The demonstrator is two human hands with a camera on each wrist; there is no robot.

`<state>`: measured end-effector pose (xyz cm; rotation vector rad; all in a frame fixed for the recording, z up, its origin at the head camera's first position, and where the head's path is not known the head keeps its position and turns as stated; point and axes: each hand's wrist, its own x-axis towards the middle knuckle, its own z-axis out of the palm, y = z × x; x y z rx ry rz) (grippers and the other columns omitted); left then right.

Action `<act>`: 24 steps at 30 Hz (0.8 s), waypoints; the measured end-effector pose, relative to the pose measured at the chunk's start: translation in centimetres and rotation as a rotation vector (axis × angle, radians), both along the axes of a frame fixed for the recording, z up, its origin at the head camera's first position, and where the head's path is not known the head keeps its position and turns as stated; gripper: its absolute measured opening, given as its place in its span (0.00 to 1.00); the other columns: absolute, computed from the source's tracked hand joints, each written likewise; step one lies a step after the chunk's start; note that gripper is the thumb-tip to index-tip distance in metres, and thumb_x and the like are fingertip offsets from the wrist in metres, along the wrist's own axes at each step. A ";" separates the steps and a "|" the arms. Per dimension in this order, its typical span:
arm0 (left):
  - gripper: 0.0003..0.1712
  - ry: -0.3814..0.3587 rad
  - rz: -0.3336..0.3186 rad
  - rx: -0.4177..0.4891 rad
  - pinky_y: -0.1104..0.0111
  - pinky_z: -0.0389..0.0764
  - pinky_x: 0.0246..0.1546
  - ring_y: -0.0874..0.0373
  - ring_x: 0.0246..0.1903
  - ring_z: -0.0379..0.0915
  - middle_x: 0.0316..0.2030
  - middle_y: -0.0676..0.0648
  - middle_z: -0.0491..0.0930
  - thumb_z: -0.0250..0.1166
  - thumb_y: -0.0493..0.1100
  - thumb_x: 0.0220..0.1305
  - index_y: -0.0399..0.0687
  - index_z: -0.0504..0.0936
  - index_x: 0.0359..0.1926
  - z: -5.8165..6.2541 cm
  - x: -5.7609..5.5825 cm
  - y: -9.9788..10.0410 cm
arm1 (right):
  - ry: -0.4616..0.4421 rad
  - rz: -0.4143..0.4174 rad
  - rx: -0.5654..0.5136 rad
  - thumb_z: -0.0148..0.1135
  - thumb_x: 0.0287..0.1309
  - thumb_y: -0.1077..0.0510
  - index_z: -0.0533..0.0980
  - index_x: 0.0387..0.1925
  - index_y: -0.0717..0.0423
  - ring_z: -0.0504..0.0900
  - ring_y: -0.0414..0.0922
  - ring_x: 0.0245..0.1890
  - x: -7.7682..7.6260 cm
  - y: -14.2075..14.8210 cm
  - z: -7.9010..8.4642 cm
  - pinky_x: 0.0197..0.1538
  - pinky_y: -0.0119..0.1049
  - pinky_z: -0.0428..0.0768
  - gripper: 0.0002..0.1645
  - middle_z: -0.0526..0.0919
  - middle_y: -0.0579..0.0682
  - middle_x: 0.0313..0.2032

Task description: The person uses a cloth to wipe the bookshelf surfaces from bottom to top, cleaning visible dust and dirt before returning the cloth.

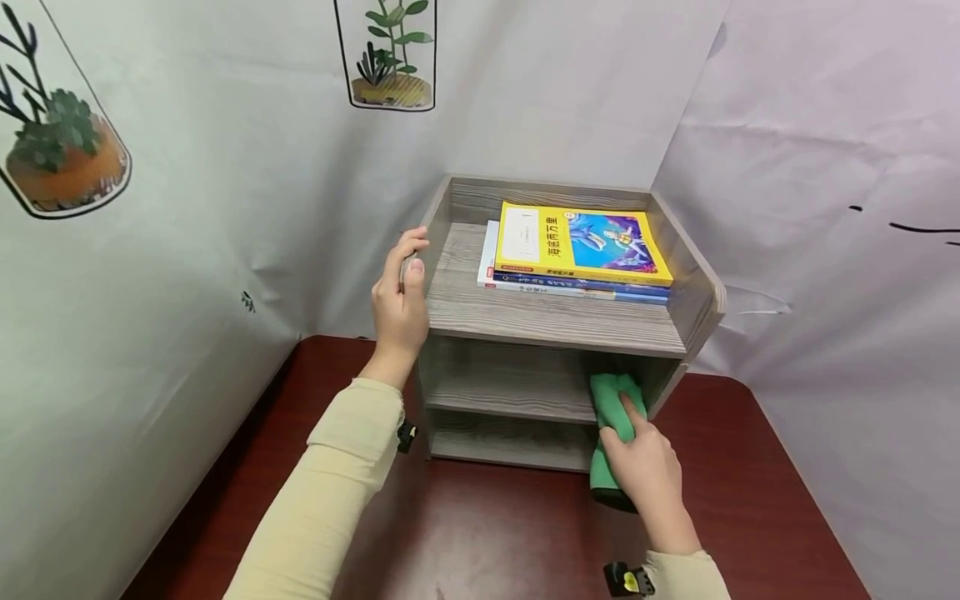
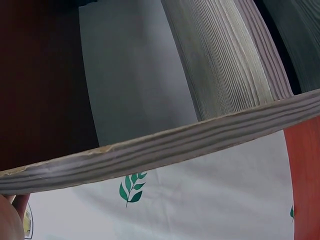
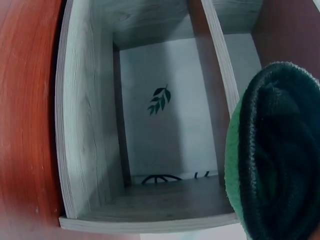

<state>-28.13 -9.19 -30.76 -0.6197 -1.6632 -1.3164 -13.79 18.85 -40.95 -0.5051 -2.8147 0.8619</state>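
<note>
A small grey wood-grain shelf (image 1: 555, 329) stands on the table. My left hand (image 1: 402, 292) grips the front edge of its left side panel, with the thumb toward the inner side. In the left wrist view, that panel edge (image 2: 150, 147) runs across the picture and only a bit of the hand (image 2: 11, 217) shows at the corner. My right hand (image 1: 648, 467) holds a green cloth (image 1: 618, 396) at the right end of the middle level, index finger extended along it. The cloth (image 3: 232, 165) hangs in folds past the lower board, showing its dark edge in the right wrist view.
A stack of books (image 1: 585, 242), a yellow one uppermost, lies on the shelf's top level between raised sides. The dark red table (image 1: 487, 533) extends around the shelf. White sheeting (image 1: 225, 250) with printed plants hangs behind and on both sides.
</note>
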 end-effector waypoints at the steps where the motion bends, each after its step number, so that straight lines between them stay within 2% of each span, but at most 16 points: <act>1: 0.20 0.002 0.002 0.001 0.63 0.71 0.38 0.60 0.58 0.65 0.56 0.53 0.74 0.44 0.47 0.67 0.41 0.75 0.49 0.0 0.0 0.0 | 0.005 0.004 0.005 0.47 0.54 0.49 0.56 0.69 0.44 0.65 0.47 0.20 0.0 -0.2 0.0 0.22 0.38 0.60 0.39 0.74 0.67 0.51; 3: 0.20 0.006 -0.002 0.005 0.64 0.70 0.35 0.60 0.58 0.66 0.56 0.52 0.74 0.43 0.47 0.67 0.40 0.75 0.49 0.0 0.0 0.0 | 0.013 0.012 0.011 0.47 0.53 0.50 0.56 0.69 0.44 0.64 0.48 0.19 0.0 -0.5 -0.1 0.21 0.38 0.60 0.39 0.72 0.67 0.53; 5: 0.20 0.008 -0.002 0.009 0.64 0.69 0.31 0.60 0.58 0.66 0.56 0.52 0.74 0.43 0.47 0.67 0.40 0.75 0.49 0.0 0.0 -0.1 | 0.031 0.020 0.034 0.48 0.53 0.50 0.58 0.69 0.46 0.68 0.49 0.22 -0.1 -0.9 -0.2 0.22 0.39 0.62 0.39 0.69 0.66 0.58; 8: 0.20 0.010 -0.004 0.011 0.64 0.67 0.29 0.60 0.58 0.66 0.55 0.52 0.74 0.43 0.47 0.67 0.40 0.75 0.49 -0.1 0.0 0.0 | 0.045 0.033 0.049 0.49 0.52 0.50 0.59 0.68 0.46 0.71 0.52 0.24 -0.1 -1.5 -0.3 0.23 0.40 0.64 0.39 0.69 0.66 0.58; 10: 0.20 0.008 -0.002 0.009 0.64 0.67 0.29 0.60 0.58 0.66 0.56 0.52 0.74 0.43 0.47 0.67 0.41 0.75 0.49 -0.1 0.0 0.0 | 0.062 0.047 0.067 0.50 0.52 0.50 0.60 0.68 0.47 0.75 0.53 0.30 -0.2 -2.0 -0.3 0.25 0.41 0.66 0.38 0.70 0.66 0.57; 15: 0.20 0.008 0.005 0.000 0.65 0.66 0.29 0.60 0.56 0.68 0.56 0.53 0.74 0.43 0.47 0.67 0.42 0.75 0.49 0.0 0.0 0.0 | 0.089 0.063 0.126 0.50 0.51 0.50 0.62 0.67 0.48 0.77 0.56 0.30 -0.4 -2.9 -0.3 0.24 0.44 0.69 0.38 0.74 0.67 0.52; 19: 0.20 0.007 0.005 -0.029 0.64 0.67 0.30 0.59 0.54 0.70 0.56 0.52 0.74 0.43 0.47 0.67 0.42 0.75 0.49 -0.1 -0.1 -0.1 | 0.088 0.043 0.202 0.50 0.52 0.49 0.62 0.66 0.50 0.78 0.59 0.31 -0.1 -2.0 -0.3 0.26 0.49 0.72 0.37 0.75 0.67 0.49; 24: 0.20 0.022 0.009 -0.059 0.62 0.67 0.31 0.56 0.52 0.72 0.56 0.50 0.74 0.43 0.46 0.67 0.41 0.75 0.49 -0.1 -0.1 -0.5 | 0.083 0.012 0.245 0.50 0.54 0.49 0.63 0.66 0.52 0.77 0.61 0.30 0.4 -0.5 -0.5 0.29 0.53 0.73 0.36 0.77 0.66 0.41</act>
